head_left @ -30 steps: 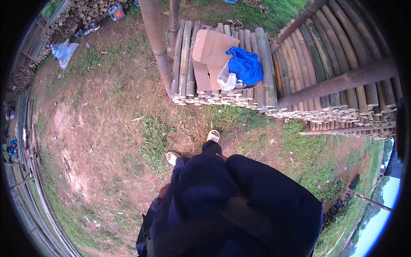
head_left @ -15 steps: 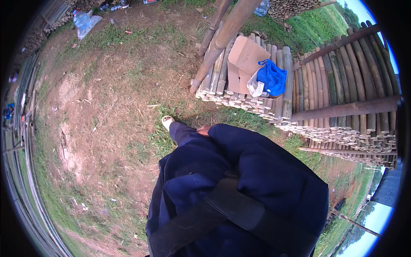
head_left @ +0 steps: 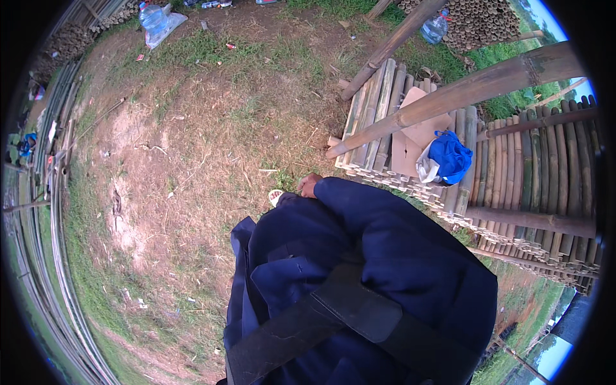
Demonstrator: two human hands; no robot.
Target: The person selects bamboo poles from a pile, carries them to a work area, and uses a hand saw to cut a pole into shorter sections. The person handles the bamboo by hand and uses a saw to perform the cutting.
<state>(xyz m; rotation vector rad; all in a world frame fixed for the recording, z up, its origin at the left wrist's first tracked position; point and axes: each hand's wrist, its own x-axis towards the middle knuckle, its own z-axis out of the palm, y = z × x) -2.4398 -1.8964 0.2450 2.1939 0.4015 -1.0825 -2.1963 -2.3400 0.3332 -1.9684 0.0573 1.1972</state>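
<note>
My right hand shows at the end of a dark blue sleeve, beside my trouser leg and a little right of my pale sandal. Its fingers look loosely curled, and I see nothing held in them. My left hand is out of view. A wide black strap crosses the front of my dark blue jacket. Ahead and to the right, a cardboard box with a blue cloth bag lies on a stack of cut bamboo poles.
A slanting bamboo post passes in front of that stack. More bamboo is piled at the right. Long poles lie along the left. Large water bottles stand farther off. Patchy grass and bare dirt stretch between.
The bamboo stack, box and bag have shifted right and down in the view. The slanting post now crosses in front of the box. My right hand shows more fully, its fingers more curled.
</note>
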